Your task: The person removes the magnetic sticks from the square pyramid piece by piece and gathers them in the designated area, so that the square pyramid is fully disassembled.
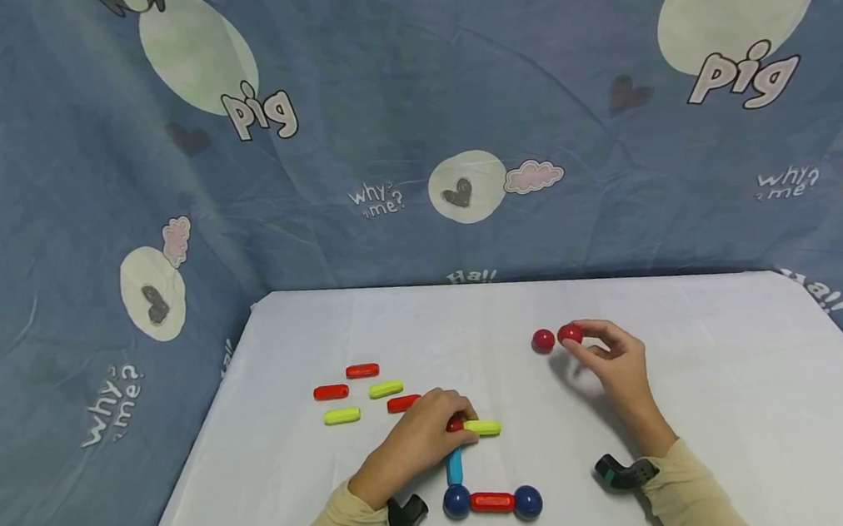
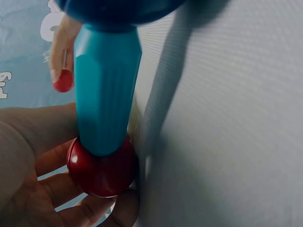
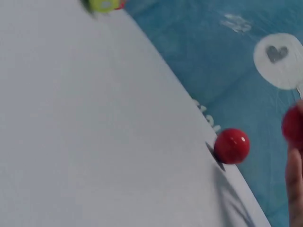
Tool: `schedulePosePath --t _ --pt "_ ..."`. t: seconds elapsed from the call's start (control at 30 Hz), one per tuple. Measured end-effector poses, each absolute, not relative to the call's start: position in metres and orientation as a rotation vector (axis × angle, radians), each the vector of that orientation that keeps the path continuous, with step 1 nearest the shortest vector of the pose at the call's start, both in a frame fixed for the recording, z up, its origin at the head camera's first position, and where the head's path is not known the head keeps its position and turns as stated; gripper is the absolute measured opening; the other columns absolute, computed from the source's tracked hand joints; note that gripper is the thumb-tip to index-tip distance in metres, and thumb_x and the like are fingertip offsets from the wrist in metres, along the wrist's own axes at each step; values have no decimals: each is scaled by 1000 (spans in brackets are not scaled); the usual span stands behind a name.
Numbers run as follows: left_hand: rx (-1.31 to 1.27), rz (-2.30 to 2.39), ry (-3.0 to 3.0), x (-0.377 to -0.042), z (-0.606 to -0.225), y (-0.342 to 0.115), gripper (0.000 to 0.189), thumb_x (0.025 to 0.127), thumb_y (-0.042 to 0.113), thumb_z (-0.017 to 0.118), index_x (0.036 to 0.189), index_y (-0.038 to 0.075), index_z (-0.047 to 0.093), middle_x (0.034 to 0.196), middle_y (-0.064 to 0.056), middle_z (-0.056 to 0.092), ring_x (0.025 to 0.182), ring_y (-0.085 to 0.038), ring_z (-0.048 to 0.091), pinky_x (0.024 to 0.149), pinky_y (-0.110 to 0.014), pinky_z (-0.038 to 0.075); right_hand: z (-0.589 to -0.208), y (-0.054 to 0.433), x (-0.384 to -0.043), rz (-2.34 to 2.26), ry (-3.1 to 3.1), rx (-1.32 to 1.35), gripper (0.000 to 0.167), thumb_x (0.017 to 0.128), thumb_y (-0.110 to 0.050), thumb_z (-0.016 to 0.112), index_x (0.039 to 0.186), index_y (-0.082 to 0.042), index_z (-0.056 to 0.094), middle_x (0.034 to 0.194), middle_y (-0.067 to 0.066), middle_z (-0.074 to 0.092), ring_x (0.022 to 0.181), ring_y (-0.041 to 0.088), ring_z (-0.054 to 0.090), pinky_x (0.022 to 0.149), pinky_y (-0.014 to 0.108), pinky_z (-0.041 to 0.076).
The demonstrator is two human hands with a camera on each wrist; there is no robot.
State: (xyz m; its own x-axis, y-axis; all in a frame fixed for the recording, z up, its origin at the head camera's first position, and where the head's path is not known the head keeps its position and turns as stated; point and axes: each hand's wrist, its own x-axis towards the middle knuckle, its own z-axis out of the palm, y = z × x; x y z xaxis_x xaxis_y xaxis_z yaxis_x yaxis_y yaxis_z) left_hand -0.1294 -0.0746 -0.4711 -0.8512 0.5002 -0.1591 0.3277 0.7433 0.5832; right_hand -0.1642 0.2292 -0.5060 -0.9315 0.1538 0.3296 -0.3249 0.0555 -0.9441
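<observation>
My left hand (image 1: 424,431) grips a red ball (image 2: 102,170), which joins a light blue rod (image 1: 454,466) to a yellow-green rod (image 1: 484,428). The blue rod runs down to a dark blue ball (image 1: 456,501). From there a red rod (image 1: 492,502) leads to a second dark blue ball (image 1: 528,503). Farther right, my right hand (image 1: 621,369) pinches another red ball (image 1: 570,333) between thumb and fingers, raised over the table in the right wrist view. A loose red ball (image 3: 232,146) lies on the table just left of it in the head view.
Loose red rods (image 1: 362,371) and yellow-green rods (image 1: 341,416) lie left of my left hand on the white table (image 1: 739,369). Black wrist devices (image 1: 624,474) sit at both sleeves. A printed blue cloth (image 1: 379,116) hangs behind the table and along its left side.
</observation>
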Motion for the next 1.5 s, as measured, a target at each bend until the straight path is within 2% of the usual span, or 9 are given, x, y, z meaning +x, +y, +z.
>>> schedulePosePath --t 0.13,0.27,0.37,0.63,0.9,1.07,1.27,1.37,1.5 --pt "632 795 2635 -129 -471 -74 18 89 29 82 104 21 77 99 8 69 92 -9 54 79 -24 49 -511 237 -167 1776 -2131 -101 36 87 -4 81 121 2 71 111 0 76 94 -5 67 73 11 55" --pt "628 792 2635 -129 -470 -74 18 89 29 82 104 21 77 100 8 69 93 -9 54 81 -25 50 -515 240 -166 1592 -2366 -146 40 88 -13 83 125 -3 72 122 16 74 88 -9 63 68 12 54" --pt "628 792 2631 -129 -469 -74 18 89 29 82 105 21 77 100 8 70 93 -9 54 81 -25 50 -517 240 -165 1525 -2456 -156 41 89 -16 83 126 -5 71 125 17 73 89 -9 60 67 11 53" --pt "620 790 2629 -128 -468 -73 19 89 29 82 105 21 77 101 8 70 93 -9 54 82 -25 50 -515 239 -165 1556 -2464 -174 42 89 -17 82 127 -4 71 129 19 71 95 -4 61 70 10 53" --pt "654 802 2647 -129 -470 -73 19 88 28 84 104 21 76 100 9 68 94 -8 54 81 -24 50 -517 238 -166 1597 -2412 -170 45 87 -17 84 128 -3 70 129 17 71 98 -9 60 72 8 53" --pt "700 855 2696 -129 -469 -72 20 84 25 87 100 22 75 101 7 62 97 -8 54 80 -18 51 -518 238 -167 1638 -2375 -156 46 87 -15 84 128 -1 69 128 18 70 90 -11 63 71 11 55" --pt "701 1011 2670 -131 -469 -71 21 85 21 86 98 21 70 86 8 57 80 -5 53 68 -16 47 -515 235 -166 1701 -2137 -95 33 88 -2 79 120 3 72 119 24 71 91 -6 67 69 11 55" --pt "720 1118 2615 -132 -469 -72 21 87 18 83 98 21 66 80 9 56 73 -4 52 65 -16 47 -506 229 -162 1745 -1998 2 25 87 6 77 112 6 74 107 14 76 96 0 68 69 11 54" --pt "726 1180 2584 -132 -470 -72 19 89 17 80 99 20 64 80 10 63 72 -3 57 67 -16 51 -505 220 -159 1806 -2001 251 19 86 10 76 104 8 74 96 -5 77 89 2 68 68 13 55"
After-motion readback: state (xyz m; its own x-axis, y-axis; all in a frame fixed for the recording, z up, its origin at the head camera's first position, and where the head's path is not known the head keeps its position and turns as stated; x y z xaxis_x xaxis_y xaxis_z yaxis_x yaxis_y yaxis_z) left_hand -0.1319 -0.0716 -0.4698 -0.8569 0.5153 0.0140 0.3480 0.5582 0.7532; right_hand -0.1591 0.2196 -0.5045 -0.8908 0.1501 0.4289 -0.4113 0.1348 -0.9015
